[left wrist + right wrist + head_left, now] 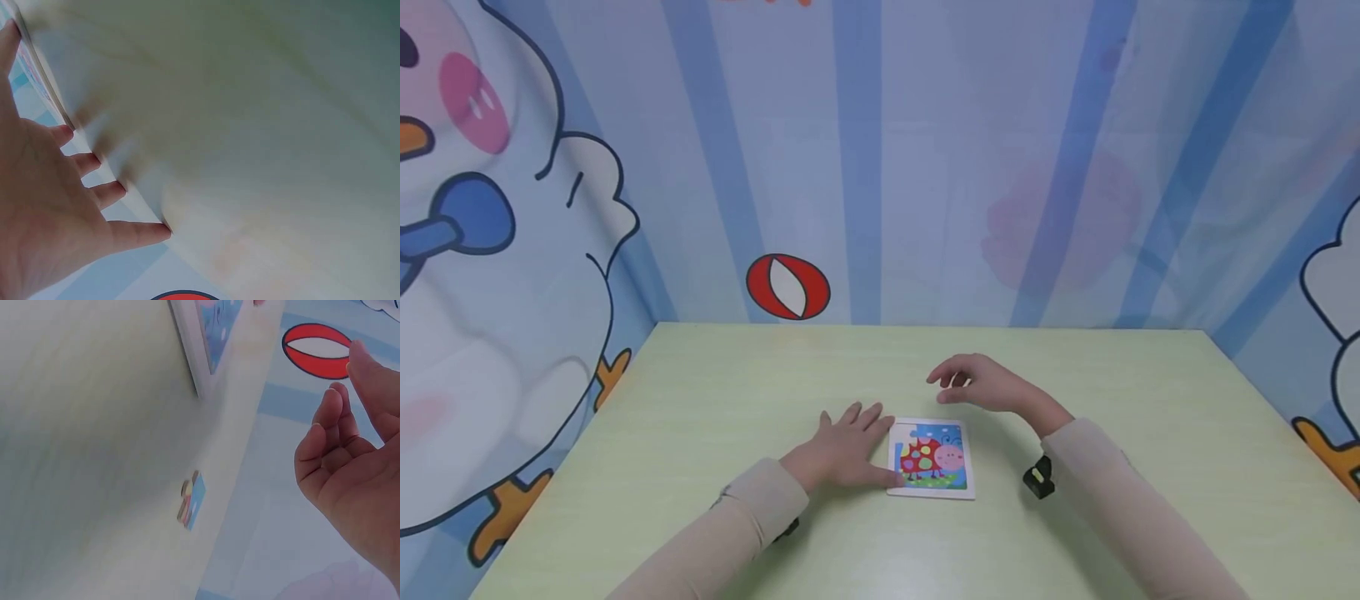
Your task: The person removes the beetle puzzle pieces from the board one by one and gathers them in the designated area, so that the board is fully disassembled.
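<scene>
A jigsaw puzzle in a white frame lies flat on the table, showing a red spotted ladybird with a pink face. A pale patch shows at its upper left. My left hand rests with spread fingers at the frame's left side, thumb on the lower left corner. In the left wrist view, its fingertips reach the tabletop. Above and right of the puzzle hovers my right hand, fingers loosely bent and nothing between them. A loose puzzle piece, blue with some pink, lies on the table in the right wrist view.
The pale green table ends at a back edge against a striped blue cloth printed with cartoon figures and a red ball. Small black devices, one of them a wrist camera, hang under both sleeves.
</scene>
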The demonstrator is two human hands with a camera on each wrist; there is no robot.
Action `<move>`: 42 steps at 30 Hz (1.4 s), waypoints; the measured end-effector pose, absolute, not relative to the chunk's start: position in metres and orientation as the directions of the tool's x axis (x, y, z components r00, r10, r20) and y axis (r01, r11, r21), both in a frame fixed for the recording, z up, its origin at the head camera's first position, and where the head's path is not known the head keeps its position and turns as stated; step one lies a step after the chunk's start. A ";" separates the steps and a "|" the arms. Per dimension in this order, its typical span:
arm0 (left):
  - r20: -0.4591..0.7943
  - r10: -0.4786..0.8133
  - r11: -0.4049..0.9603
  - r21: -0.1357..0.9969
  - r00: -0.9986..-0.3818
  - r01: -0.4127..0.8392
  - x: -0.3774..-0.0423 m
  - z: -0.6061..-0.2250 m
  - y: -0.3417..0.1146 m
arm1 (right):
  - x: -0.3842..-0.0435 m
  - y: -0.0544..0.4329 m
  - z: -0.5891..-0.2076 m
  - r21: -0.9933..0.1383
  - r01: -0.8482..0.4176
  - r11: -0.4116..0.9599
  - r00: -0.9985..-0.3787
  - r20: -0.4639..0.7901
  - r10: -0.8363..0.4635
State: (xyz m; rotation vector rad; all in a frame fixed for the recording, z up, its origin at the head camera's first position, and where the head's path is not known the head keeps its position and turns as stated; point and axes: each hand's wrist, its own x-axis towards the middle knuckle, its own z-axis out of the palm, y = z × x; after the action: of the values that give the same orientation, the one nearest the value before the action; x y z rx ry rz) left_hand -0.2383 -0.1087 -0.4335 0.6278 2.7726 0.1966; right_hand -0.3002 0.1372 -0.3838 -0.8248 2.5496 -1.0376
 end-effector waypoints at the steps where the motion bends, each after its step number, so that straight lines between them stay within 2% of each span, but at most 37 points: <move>1: -0.250 0.439 0.896 0.196 -0.863 0.399 -0.238 -0.433 -0.109 | -0.299 0.135 -0.384 -0.706 -0.408 0.579 -0.797 -0.033 -0.603; 12: -0.249 0.440 0.895 0.192 -0.863 0.402 -0.237 -0.432 -0.108 | -0.295 0.121 -0.401 -0.671 -0.444 0.593 -0.719 -0.128 -0.683; 22: -0.243 0.458 0.886 0.198 -0.855 0.418 -0.236 -0.434 -0.110 | -0.294 0.113 -0.412 -0.639 -0.393 0.661 -0.729 -0.223 -0.648; 31: -0.247 0.450 0.891 0.189 -0.858 0.413 -0.237 -0.432 -0.110 | -0.297 0.110 -0.413 -0.606 -0.427 0.671 -0.714 -0.230 -0.662; 42: -0.246 0.455 0.888 0.199 -0.856 0.415 -0.237 -0.432 -0.110 | -0.297 0.108 -0.417 -0.582 -0.398 0.709 -0.723 -0.277 -0.633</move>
State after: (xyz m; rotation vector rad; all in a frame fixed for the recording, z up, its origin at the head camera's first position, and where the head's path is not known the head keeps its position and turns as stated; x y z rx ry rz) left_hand -0.2365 -0.1098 -0.4317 0.6525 2.7690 0.2005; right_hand -0.2965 0.1080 -0.4175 -0.7910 2.4524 -0.6841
